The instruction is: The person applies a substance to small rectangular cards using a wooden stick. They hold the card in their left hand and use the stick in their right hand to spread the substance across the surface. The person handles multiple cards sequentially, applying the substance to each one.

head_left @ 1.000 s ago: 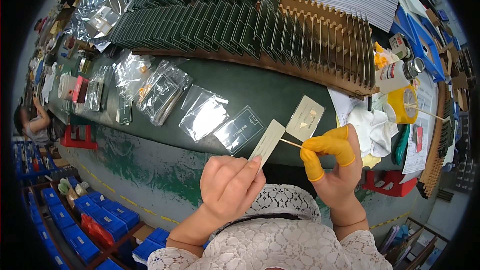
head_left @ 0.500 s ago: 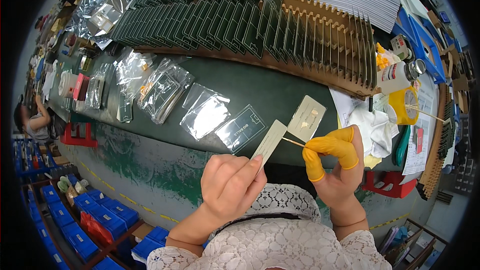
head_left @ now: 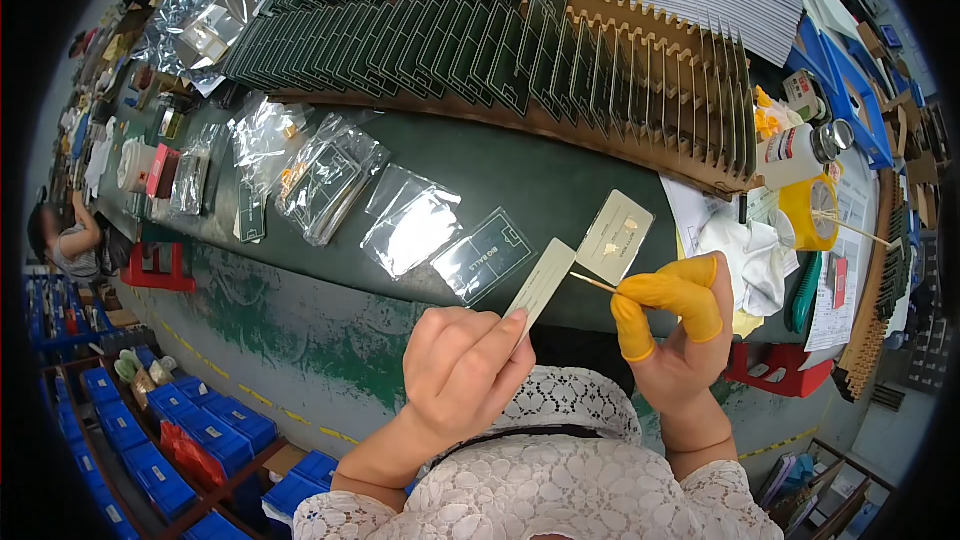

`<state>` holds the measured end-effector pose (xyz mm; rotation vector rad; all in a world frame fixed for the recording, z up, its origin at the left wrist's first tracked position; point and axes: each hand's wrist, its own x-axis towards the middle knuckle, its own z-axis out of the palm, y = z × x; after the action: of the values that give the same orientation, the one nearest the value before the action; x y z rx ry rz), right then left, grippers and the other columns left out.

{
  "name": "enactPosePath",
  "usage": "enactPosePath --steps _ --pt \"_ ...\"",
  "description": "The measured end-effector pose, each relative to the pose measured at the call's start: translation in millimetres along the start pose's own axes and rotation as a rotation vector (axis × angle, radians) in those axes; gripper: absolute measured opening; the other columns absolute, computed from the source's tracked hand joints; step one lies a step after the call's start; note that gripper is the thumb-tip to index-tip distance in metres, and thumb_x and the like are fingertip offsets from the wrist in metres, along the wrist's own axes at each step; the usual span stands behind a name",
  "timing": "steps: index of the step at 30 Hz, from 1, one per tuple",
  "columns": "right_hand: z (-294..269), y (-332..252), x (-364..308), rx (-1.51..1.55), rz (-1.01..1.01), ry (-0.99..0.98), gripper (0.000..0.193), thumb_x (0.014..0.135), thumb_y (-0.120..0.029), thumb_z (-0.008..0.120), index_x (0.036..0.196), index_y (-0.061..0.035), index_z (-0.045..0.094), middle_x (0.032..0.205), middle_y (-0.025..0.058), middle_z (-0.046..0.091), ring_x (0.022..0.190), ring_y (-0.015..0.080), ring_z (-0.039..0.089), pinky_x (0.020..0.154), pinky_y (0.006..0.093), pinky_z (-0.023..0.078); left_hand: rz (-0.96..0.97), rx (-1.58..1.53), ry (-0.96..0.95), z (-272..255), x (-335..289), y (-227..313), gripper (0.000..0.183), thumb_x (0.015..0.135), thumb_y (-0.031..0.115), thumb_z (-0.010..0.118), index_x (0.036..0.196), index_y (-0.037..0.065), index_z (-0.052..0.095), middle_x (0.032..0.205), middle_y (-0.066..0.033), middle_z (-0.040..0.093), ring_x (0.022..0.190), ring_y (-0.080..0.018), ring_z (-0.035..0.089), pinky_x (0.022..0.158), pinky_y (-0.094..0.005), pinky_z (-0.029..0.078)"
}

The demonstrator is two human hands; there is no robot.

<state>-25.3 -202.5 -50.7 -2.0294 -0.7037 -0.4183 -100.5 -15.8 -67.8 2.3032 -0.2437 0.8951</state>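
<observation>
- Gripping, in the head view, a narrow pale card (head_left: 541,280) between the thumb and fingers of the left hand (head_left: 455,365), above the near edge of the green table (head_left: 460,155).
- Pinching a thin stick (head_left: 596,283) in the right hand (head_left: 683,345), with yellow finger covers (head_left: 657,292) on, and aiming it left at the narrow card.
- Standing now just clear of the card's right edge at the stick's tip, after touching or nearly touching it a second ago.
- Reading, as a judgement, like a brief break in contact rather than an end to the work, given both grips unchanged.
- Leaving unmoved a gold-marked card (head_left: 615,237) just beyond the stick, clear sleeves (head_left: 411,222) to the left, and a brown rack (head_left: 650,162) of green cards (head_left: 375,45) at the far side.
</observation>
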Motion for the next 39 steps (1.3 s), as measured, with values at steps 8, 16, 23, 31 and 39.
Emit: enactPosePath --steps 8,16,23,31,39 --pt "1 2 0 -0.008 -0.016 -0.020 0.028 0.072 -0.007 0.084 0.096 -0.0089 0.070 0.085 0.0049 0.061 0.075 0.0231 0.051 0.068 0.0347 0.036 -0.001 -0.001 -0.006 0 -1 0 0.042 0.067 -0.014 0.076 0.104 0.003 0.064 0.082 -0.0065 0.062 0.067 -0.0221 0.058 0.060 -0.0319 0.045" --pt "2 3 2 -0.017 -0.023 -0.018 0.027 0.072 -0.007 0.084 0.096 -0.0088 0.069 0.084 0.0045 0.061 0.074 0.0230 0.050 0.068 0.0351 0.036 0.005 -0.001 -0.004 1 0 0 0.042 0.066 -0.014 0.076 0.103 0.002 0.064 0.082 -0.0067 0.062 0.066 -0.0222 0.058 0.059 -0.0319 0.045" --pt "1 4 1 -0.023 -0.035 -0.015 0.028 0.072 -0.007 0.084 0.096 -0.0092 0.069 0.084 0.0044 0.061 0.073 0.0233 0.050 0.067 0.0346 0.036 0.003 0.005 -0.004 1 0 0 0.041 0.067 -0.014 0.076 0.103 0.002 0.064 0.082 -0.0069 0.062 0.066 -0.0223 0.058 0.059 -0.0321 0.045" --pt "3 -3 -1 -0.041 -0.031 -0.057 0.029 0.070 -0.009 0.085 0.095 -0.0101 0.070 0.082 0.0033 0.059 0.071 0.0228 0.050 0.066 0.0353 0.036 0.026 -0.019 0.010 2 -3 -4 0.042 0.063 -0.011 0.077 0.103 -0.004 0.068 0.085 -0.0090 0.062 0.070 -0.0244 0.057 0.059 -0.0322 0.047" --pt "-4 13 -2 -0.100 0.013 -0.049 0.026 0.071 -0.007 0.083 0.093 -0.0086 0.068 0.082 0.0049 0.058 0.072 0.0248 0.050 0.067 0.0363 0.036 -0.118 -0.016 0.041 3 4 -2 0.033 0.068 -0.013 0.075 0.097 0.000 0.064 0.083 -0.0097 0.064 0.066 -0.0239 0.058 0.059 -0.0332 0.046"
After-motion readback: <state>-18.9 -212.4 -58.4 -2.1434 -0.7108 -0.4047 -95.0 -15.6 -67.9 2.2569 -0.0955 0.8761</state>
